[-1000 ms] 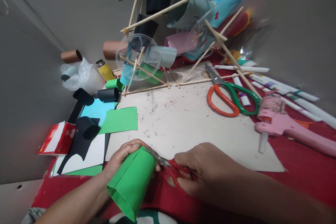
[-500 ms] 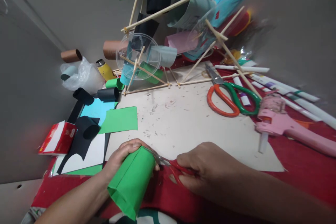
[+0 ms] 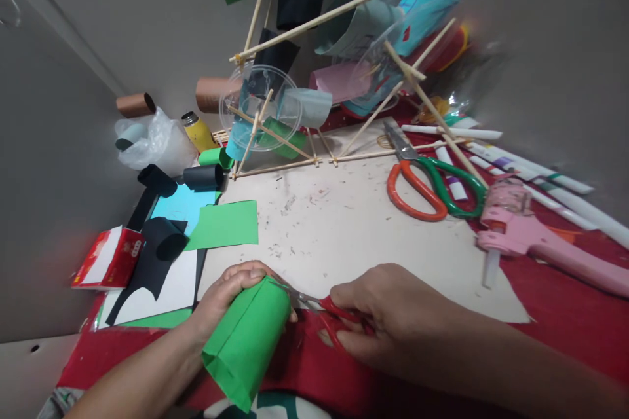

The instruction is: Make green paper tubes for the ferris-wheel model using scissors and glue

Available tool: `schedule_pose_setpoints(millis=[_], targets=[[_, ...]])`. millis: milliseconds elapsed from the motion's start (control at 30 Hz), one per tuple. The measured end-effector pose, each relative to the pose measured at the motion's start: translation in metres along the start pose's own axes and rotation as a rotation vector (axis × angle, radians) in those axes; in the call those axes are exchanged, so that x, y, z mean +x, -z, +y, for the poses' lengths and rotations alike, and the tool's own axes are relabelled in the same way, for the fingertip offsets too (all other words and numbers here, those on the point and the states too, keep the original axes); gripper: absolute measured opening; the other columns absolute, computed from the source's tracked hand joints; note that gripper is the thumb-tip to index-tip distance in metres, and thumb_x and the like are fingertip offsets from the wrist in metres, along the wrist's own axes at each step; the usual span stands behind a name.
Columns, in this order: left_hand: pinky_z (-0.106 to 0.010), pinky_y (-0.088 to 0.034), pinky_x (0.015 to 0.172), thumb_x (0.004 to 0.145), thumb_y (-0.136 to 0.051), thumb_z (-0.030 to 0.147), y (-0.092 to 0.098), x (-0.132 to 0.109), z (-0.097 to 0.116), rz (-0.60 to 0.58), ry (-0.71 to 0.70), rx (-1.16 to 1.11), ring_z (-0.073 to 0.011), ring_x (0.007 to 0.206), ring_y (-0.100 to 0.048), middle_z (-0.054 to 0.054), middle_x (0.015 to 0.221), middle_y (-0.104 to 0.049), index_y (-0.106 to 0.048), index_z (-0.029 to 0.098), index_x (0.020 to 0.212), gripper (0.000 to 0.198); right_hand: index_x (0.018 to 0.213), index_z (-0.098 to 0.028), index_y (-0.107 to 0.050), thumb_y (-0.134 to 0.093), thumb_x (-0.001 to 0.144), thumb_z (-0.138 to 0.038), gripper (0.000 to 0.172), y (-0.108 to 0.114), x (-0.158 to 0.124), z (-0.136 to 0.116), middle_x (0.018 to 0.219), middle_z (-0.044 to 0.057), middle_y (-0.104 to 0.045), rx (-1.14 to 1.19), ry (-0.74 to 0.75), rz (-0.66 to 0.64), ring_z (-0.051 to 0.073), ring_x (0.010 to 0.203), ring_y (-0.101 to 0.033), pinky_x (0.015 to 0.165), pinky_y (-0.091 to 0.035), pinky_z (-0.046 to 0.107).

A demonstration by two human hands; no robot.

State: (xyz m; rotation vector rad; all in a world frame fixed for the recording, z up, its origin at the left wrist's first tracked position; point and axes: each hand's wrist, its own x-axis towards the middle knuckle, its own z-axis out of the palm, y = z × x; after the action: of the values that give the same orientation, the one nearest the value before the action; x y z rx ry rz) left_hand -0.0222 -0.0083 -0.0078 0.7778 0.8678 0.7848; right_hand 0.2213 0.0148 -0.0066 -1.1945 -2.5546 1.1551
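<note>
We record the left hand [image 3: 236,288] with its fingers closed around the far end of a green paper tube [image 3: 250,340], held tilted above the red cloth [image 3: 312,366] that covers the surface. The right hand [image 3: 388,311] has its fingers wrapped on the handles of the red scissors [image 3: 339,309]; we see their blades at the tube's far rim, but cannot tell how wide they stand. Beyond, we note a pale board [image 3: 354,236], a green sheet [image 3: 228,222] on its left, larger scissors [image 3: 413,157] on its right, and a pink glue gun [image 3: 515,229] beside these.
</note>
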Motion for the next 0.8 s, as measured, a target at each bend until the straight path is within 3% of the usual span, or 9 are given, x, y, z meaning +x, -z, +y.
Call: schedule_pose_setpoints(millis=[100,300,467,600,800], targets=[[-0.032,-0.056,0.065,0.087,-0.056,0.031,0.003,0.002,-0.001,-0.014,0.041,-0.01,-0.0249,0.068,-0.074,-0.014,0.075,-0.077,-0.068,0.013,0.082,0.022,0.06,-0.019,-0.054,-0.058,0.073,-0.024,0.014,0.004,0.001,0.0,0.049,-0.005,-0.046,-0.12,0.023,0.062,0.008,0.045,-0.027,0.048,-0.013,0.027],[-0.033,-0.057,0.057,0.085,-0.056,0.034,0.011,0.004,-0.002,-0.168,0.061,-0.19,-0.0268,0.072,-0.073,-0.011,0.079,-0.072,-0.069,0.012,0.085,0.025,0.065,-0.02,-0.059,-0.055,0.082,-0.03,0.02,0.017,0.001,0.01,0.052,-0.001,-0.055,-0.23,0.041,0.108,0.01,0.046,-0.034,0.051,-0.013,0.029],[-0.034,-0.056,0.063,0.088,-0.053,0.032,0.012,0.001,0.002,-0.107,0.019,-0.137,-0.0261,0.074,-0.071,-0.013,0.081,-0.073,-0.068,0.011,0.086,0.026,0.062,-0.02,-0.053,-0.052,0.085,-0.032,0.025,0.02,0.0,0.009,0.05,-0.003,-0.049,-0.181,0.039,0.115,0.01,0.046,-0.032,0.05,-0.017,0.028],[-0.032,-0.054,0.068,0.089,-0.052,0.034,0.01,0.0,0.002,-0.075,0.07,-0.133,-0.0248,0.075,-0.071,-0.013,0.08,-0.074,-0.067,0.012,0.094,0.028,0.063,-0.02,-0.052,-0.053,0.083,-0.032,0.024,0.018,0.001,0.003,0.051,-0.003,-0.049,-0.132,0.049,0.101,0.01,0.047,-0.034,0.05,-0.018,0.027],[-0.032,-0.056,0.067,0.085,-0.058,0.034,0.008,0.001,0.002,-0.169,0.038,-0.236,-0.0255,0.079,-0.072,-0.009,0.089,-0.071,-0.067,0.014,0.106,0.031,0.064,-0.02,-0.057,-0.053,0.08,-0.029,0.02,0.013,0.004,0.002,0.053,-0.001,-0.053,-0.128,-0.001,0.094,0.011,0.047,-0.038,0.051,-0.019,0.026]])
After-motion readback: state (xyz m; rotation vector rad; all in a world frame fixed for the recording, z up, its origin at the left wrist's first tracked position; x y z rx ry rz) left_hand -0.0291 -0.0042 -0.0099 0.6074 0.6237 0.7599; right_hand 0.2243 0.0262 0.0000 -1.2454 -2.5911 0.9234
